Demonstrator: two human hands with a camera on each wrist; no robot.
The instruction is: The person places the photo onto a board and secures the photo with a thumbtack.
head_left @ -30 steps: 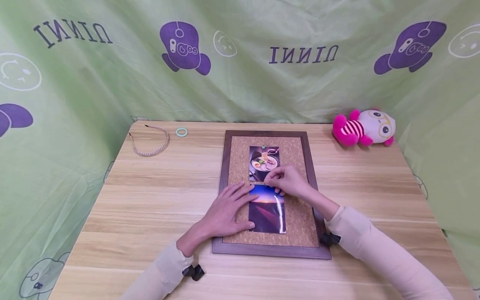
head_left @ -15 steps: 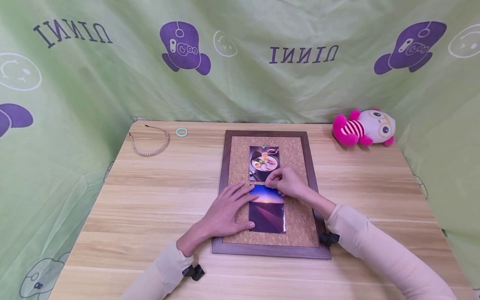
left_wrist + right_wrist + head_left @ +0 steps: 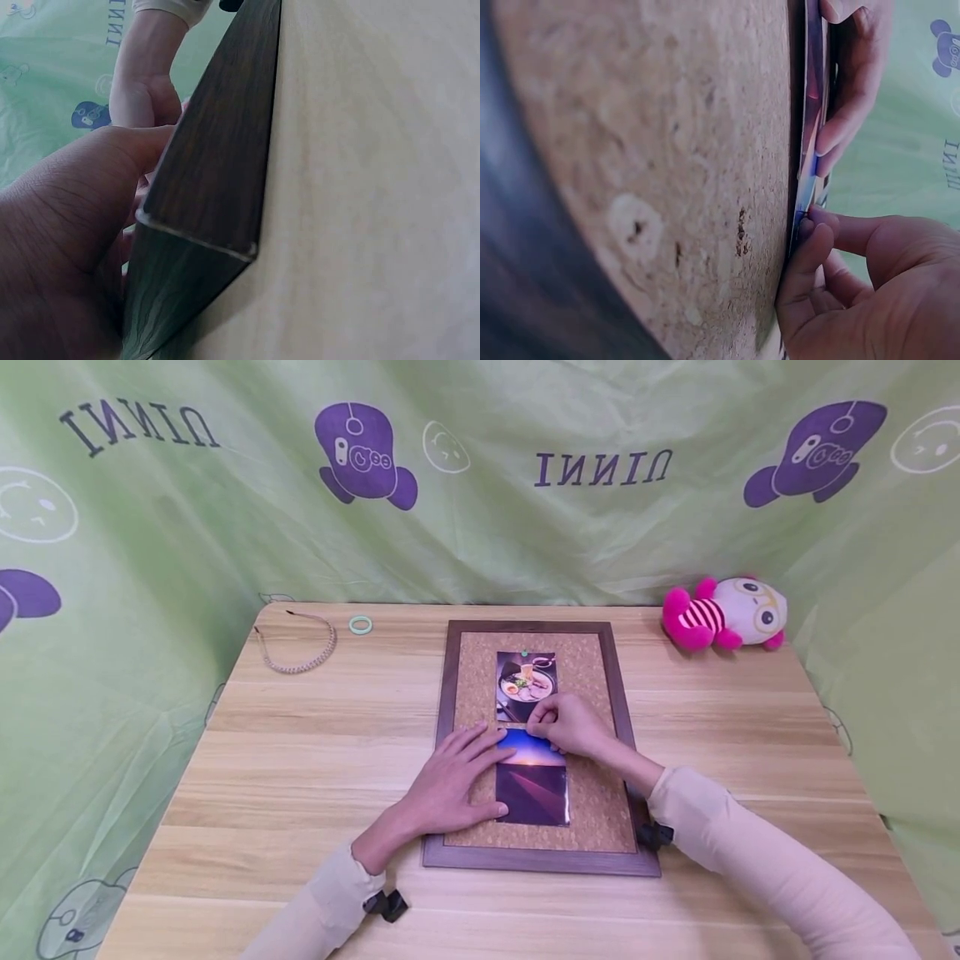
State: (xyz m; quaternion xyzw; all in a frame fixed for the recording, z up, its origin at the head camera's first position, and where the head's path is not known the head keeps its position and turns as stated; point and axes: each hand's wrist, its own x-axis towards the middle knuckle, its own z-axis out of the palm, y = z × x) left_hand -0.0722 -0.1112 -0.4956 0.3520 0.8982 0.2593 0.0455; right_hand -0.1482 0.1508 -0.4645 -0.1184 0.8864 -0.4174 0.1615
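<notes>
A framed corkboard (image 3: 596, 793) lies on the table. The upper photo (image 3: 527, 683), of a ramen bowl, has a green pushpin (image 3: 524, 652) at its top edge. Just below it lies a sunset road photo (image 3: 534, 789). My left hand (image 3: 453, 781) rests spread on the frame and the lower photo's left side, fingers straight. At that photo's top edge my right hand (image 3: 573, 725) pinches a pushpin between thumb and forefinger. Only its thin dark shaft shows in the right wrist view, by the fingertips (image 3: 821, 225); its head is hidden.
A headband (image 3: 300, 667) and a mint-green ring (image 3: 361, 625) lie at the back left of the table (image 3: 300, 760). A pink and white plush toy (image 3: 723, 614) lies at the back right. A green printed curtain (image 3: 480, 543) hangs behind the table.
The bright glare strip on the sunset photo's right side has gone. My right fingers have shifted slightly at its top edge. My left hand stays put on the board.
</notes>
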